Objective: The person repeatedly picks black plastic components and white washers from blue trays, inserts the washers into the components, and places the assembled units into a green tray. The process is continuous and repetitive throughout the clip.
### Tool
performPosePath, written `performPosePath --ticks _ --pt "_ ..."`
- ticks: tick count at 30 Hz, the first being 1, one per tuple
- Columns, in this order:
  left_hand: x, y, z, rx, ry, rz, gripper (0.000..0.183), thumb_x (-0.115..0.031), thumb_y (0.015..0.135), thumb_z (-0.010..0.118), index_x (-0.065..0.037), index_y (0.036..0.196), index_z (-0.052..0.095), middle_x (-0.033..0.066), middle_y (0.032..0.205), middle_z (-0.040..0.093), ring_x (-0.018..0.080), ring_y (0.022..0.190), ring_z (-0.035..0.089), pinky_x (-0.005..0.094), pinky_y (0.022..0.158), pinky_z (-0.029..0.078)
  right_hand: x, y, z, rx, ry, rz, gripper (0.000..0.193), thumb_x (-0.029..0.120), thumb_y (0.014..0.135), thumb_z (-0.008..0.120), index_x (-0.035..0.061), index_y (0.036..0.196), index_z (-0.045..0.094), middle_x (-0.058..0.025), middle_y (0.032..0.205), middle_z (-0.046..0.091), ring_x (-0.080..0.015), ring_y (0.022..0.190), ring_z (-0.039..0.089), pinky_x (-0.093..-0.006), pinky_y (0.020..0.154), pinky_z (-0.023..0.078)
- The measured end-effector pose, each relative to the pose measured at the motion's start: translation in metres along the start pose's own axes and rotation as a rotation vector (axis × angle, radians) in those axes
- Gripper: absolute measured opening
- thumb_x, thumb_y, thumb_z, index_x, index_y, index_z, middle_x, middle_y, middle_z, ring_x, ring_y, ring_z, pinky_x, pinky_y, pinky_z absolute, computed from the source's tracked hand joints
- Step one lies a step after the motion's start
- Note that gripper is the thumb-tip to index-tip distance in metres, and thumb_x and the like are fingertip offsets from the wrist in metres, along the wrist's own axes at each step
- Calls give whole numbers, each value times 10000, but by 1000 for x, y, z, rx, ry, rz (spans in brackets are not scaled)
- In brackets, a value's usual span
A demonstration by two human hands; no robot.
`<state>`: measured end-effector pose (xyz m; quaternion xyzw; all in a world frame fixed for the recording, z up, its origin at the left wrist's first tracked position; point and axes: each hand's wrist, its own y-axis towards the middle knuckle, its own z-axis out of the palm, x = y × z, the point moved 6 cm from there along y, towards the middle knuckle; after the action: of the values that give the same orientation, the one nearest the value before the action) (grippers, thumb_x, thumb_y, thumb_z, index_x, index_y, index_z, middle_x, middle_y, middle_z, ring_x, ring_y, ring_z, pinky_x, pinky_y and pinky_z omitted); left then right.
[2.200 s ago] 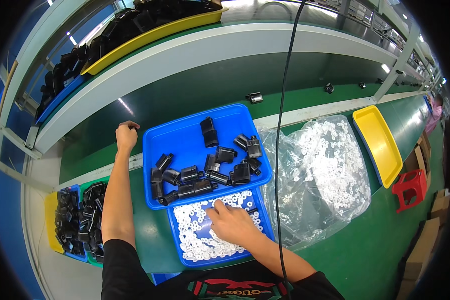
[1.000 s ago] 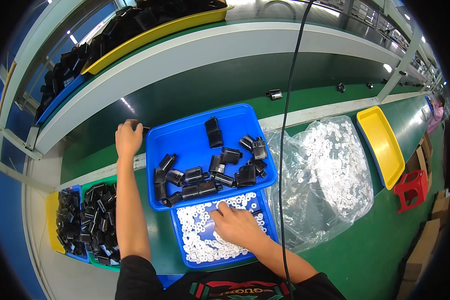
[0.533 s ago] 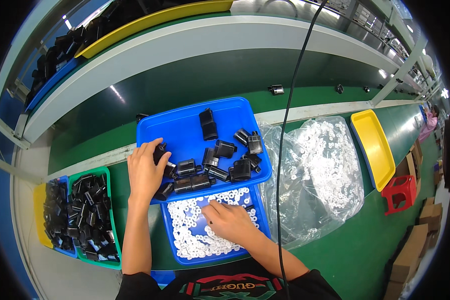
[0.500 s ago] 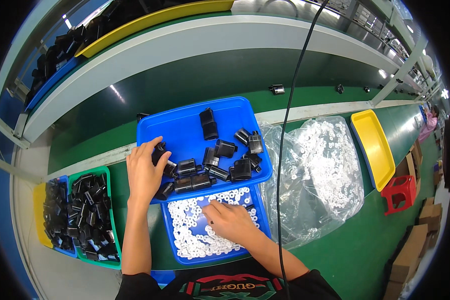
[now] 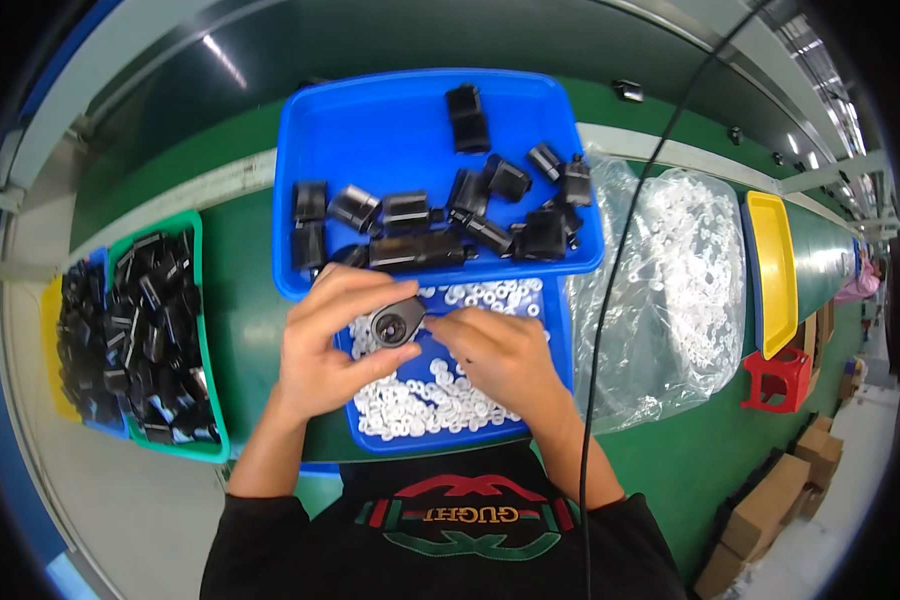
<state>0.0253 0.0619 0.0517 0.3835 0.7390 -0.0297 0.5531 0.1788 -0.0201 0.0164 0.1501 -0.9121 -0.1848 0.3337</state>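
My left hand (image 5: 322,345) holds a black plastic housing (image 5: 410,312) between thumb and fingers, its round opening facing up. My right hand (image 5: 500,358) is pinched at the right edge of that housing; whatever its fingertips hold is hidden. Both hands are above a blue tray (image 5: 560,345) strewn with small white rings (image 5: 430,408). Just beyond them, a larger blue tray (image 5: 370,125) carries several black housings (image 5: 415,250), some lying end to end in pairs. It overlaps the far edge of the ring tray.
To the left, a green bin (image 5: 198,330) and a blue one beside it are heaped with black parts. On the right lie a clear plastic bag (image 5: 690,260) of white rings and a yellow tray (image 5: 770,270). A red stool (image 5: 778,380) stands beyond. A black cable (image 5: 630,220) hangs across the view.
My left hand has come from the far tray's left side to above the ring tray, bringing a black housing. My right hand has risen from the rings to meet it. The view has shifted.
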Motion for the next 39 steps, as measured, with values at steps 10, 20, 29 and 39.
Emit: performPosePath --ticks 10,20,29,39 --pt "14 -22 9 26 -603 -79 409 134 711 700 15 1094 620 164 1154 596 231 1101 594 352 923 499 6 11 -24 -104 163 107 252 30 678 836 41 875 680 -69 816 682 -166 606 630 -265 490 461" --pt "20 -27 31 48 -831 -166 384 86 759 749 -52 1040 526 280 1168 631 316 1088 652 414 890 553 19 8 -49 -244 558 272 300 -21 642 861 9 908 726 -97 882 654 -50 615 508 -195 471 327" --pt "18 -24 30 96 -741 -92 352 66 783 745 -44 1021 511 296 1124 642 336 1042 670 391 815 583 36 15 -47 -76 432 229 495 75 601 895 16 1059 718 -74 934 584 -153 733 580 -249 566 465" --pt "12 -24 32 99 -707 8 354 44 741 728 -34 1021 526 284 1104 645 369 1092 632 468 926 501 36 16 -44 -59 420 188 495 90 612 883 20 1072 712 -82 938 589 -174 694 611 -275 566 501"
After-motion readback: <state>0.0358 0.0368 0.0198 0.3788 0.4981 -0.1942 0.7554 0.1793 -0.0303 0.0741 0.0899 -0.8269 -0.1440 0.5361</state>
